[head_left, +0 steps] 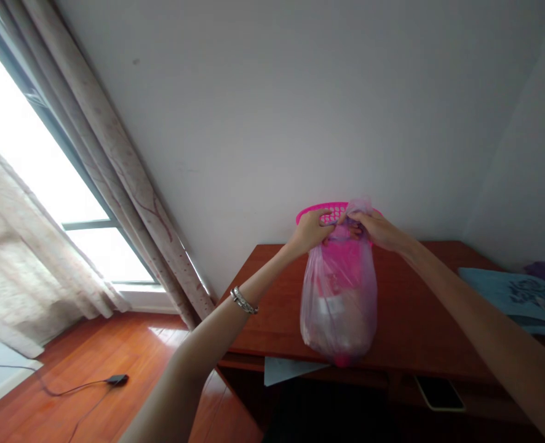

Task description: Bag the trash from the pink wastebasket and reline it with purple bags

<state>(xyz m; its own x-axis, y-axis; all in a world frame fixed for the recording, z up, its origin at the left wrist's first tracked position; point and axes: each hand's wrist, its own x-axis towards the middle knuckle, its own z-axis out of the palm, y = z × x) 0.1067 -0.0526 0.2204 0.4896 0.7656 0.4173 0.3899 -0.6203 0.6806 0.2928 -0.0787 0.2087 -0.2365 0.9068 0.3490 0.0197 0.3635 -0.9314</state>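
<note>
A translucent pink plastic bag [339,301] hangs upright at the front of the brown desk, with pink, red and white items showing dimly through it. My left hand [313,231] pinches the gathered top of the bag from the left. On the other side, my right hand [376,229] grips the twisted neck, its fingers closed on the plastic. Both hands are close together at the bag's top. Behind them the rim of a bright pink basket [321,209] shows near the wall; the bag hides most of it.
The brown desk [272,295] stands against the wall. Blue cloth [489,292] lies at its right. Below the desktop are a phone [440,392] and a pale sheet [286,369]. A black adapter [117,380] with cable lies on the floor by the curtains [115,154].
</note>
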